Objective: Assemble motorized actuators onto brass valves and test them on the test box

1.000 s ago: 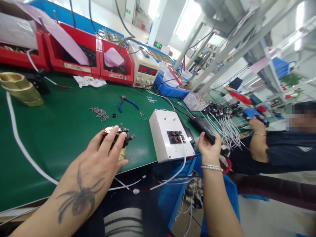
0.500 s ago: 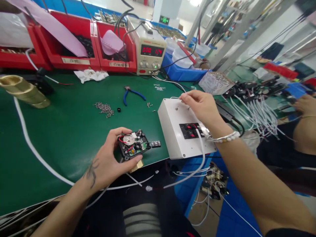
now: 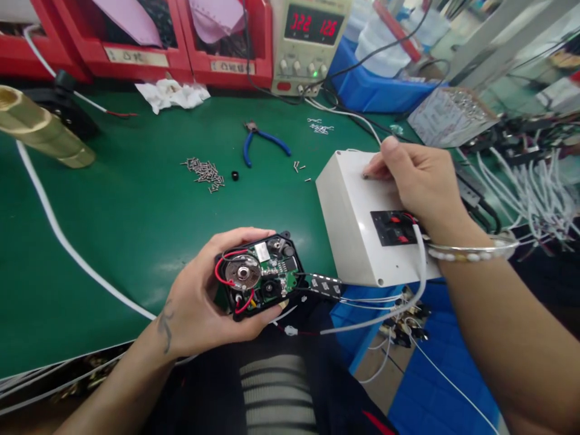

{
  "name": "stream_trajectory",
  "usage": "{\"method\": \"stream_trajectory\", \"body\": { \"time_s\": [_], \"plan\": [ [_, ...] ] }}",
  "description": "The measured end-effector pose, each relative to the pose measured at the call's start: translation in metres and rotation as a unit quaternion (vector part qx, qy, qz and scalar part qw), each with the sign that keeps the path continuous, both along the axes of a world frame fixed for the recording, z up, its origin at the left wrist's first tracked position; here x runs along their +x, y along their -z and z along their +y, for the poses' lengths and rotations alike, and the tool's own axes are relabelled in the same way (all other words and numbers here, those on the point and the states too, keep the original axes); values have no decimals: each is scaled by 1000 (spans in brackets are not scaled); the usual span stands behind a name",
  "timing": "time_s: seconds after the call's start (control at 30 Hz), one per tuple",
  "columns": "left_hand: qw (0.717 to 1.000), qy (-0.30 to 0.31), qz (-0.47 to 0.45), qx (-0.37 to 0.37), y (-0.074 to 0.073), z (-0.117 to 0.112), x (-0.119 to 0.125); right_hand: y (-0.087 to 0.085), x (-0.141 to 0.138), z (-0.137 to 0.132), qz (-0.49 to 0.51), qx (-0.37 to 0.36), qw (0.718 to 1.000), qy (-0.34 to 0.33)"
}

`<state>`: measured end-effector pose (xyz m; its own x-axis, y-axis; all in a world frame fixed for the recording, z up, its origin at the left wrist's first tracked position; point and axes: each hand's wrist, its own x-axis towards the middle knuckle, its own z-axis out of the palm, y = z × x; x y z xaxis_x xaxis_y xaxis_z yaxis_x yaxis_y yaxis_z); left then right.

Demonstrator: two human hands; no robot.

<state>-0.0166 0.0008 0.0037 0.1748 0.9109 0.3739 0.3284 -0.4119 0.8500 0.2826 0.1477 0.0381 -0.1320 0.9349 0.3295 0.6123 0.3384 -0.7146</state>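
Drawn back off the near edge of the green mat since half a second ago and brought closer to the camera: left hand with the circuit module, now at lower centre of the frame, over the lap. Clasps the module's black housing firmly, thumb along the near edge and fingers curled over the far one, board face up with a round metal disc and red wires showing. Trails thin wires and a black connector strip to the right, just beside the near corner of the white box. Shifted as well: right hand, at centre right, resting on the box top with fingers curled and tips pressed to the surface near the far edge; impossible to tell whether anything small is pinched there. Carries a bracelet at the wrist, just beyond the box's red-and-black terminals. Farther up the mat, well apart from both hands: blue-handled pliers, a scatter of screws, a brass fitting at the left edge, a white cloth. Along the top: red bins and a power supply with lit red digits.
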Motion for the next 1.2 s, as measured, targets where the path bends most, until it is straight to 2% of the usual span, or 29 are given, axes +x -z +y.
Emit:
{"method": "stream_trajectory", "body": {
  "time_s": [0.23, 0.43, 0.93, 1.2],
  "plan": [
    [999, -2, -32, 15, 6, -4, -2, 0, -5, -3, 8, -11, 1000, 11],
    [995, 19, -20, 93, 10, -1, 1, 2, -1, -3, 8, 2, 1000, 0],
    [997, 21, -28, 68, 10, 0, 0, 2, 1, -2, -21, 11, 1000, -1],
    [994, 2, 0, 110, 7, 0, 3, 3, 2, -1, -22, 9, 1000, -2]
  ]
}}
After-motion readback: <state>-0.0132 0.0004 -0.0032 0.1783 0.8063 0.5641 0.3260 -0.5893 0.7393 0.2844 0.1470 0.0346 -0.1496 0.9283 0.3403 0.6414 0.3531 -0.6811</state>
